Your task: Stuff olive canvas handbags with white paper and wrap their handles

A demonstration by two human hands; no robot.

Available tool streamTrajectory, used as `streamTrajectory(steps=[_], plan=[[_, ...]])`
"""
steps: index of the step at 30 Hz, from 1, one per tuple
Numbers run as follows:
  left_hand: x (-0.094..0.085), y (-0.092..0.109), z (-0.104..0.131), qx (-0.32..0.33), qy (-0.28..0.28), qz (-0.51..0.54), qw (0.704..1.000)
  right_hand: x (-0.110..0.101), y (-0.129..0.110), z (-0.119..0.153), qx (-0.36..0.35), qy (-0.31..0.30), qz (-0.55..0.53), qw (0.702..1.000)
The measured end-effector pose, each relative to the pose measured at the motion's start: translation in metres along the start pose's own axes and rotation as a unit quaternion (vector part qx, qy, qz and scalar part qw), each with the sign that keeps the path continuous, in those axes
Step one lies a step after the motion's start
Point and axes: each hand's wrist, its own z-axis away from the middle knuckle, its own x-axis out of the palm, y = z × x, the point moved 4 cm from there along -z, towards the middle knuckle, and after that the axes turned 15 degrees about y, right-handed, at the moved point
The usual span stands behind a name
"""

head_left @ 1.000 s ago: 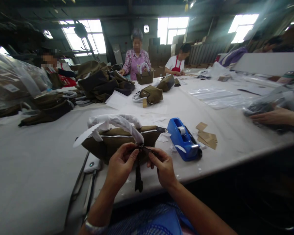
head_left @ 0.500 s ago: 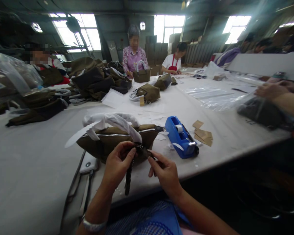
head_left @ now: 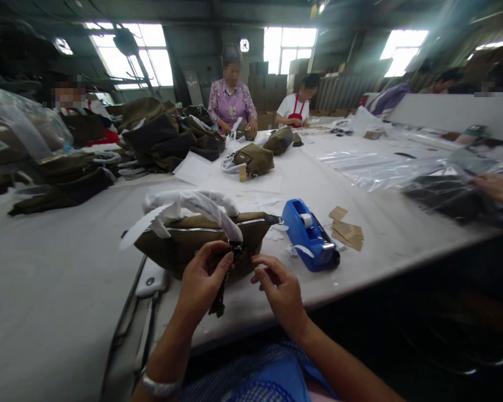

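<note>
An olive-brown handbag (head_left: 201,237) with a silver zip stands on the table in front of me. Its handles (head_left: 209,209) are wrapped in white paper, with a loose strip sticking out to the left. My left hand (head_left: 203,276) is closed at the near handle's base, thumb and finger pinching a dark strap (head_left: 220,298) that dangles below. Right of it, beside the bag's front, my right hand (head_left: 279,287) has curled fingers with a gap between thumb and forefinger; I see nothing held there. A dark piece between the hands is blurred.
A blue tape dispenser (head_left: 310,237) and brown paper tags (head_left: 349,233) lie to the right. A white device (head_left: 151,279) with a cable sits left of the bag. Piled bags (head_left: 163,134) stand farther back. A co-worker's hand (head_left: 501,187) touches clear plastic at right; other people work across the table.
My right hand has come off the dark piece it was pinching. The dangling strap has swung slightly left and up. Across the table, a co-worker's bag has been lowered.
</note>
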Motion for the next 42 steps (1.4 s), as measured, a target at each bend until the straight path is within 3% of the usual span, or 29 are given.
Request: streamTrajectory(steps=[7, 11, 14, 17, 20, 23, 25, 38, 42], plan=[[0.003, -0.005, 0.004, 0.048, 0.023, -0.045, 0.998, 0.009, -0.002, -0.003, 0.019, 0.027, 0.010, 0.999], [0.003, -0.006, 0.008, 0.110, 0.072, -0.180, 0.975, 0.017, -0.002, 0.000, 0.041, -0.067, -0.043, 0.996], [0.002, -0.006, 0.008, 0.139, 0.110, -0.239, 0.955, 0.001, 0.003, -0.010, 0.018, -0.080, -0.009, 0.997], [0.001, -0.007, 0.005, 0.137, 0.112, -0.228, 0.957, -0.035, 0.011, -0.030, -0.090, 0.008, 0.129, 0.988], [0.002, -0.008, 0.003, 0.135, 0.114, -0.229, 0.957, -0.060, 0.021, -0.046, -0.171, 0.055, 0.293, 0.939], [0.003, -0.008, 0.003, 0.138, 0.117, -0.230, 0.956, -0.062, 0.027, -0.051, -0.216, 0.037, 0.418, 0.882], [0.002, -0.007, 0.003, 0.139, 0.115, -0.224, 0.958, -0.059, 0.028, -0.051, -0.238, 0.028, 0.449, 0.861], [0.000, -0.011, 0.006, 0.126, 0.092, -0.145, 0.977, -0.066, 0.029, -0.055, -0.269, 0.037, 0.463, 0.844], [0.001, -0.012, 0.006, 0.138, 0.091, -0.127, 0.978, -0.061, 0.033, -0.054, -0.254, -0.001, 0.468, 0.847]])
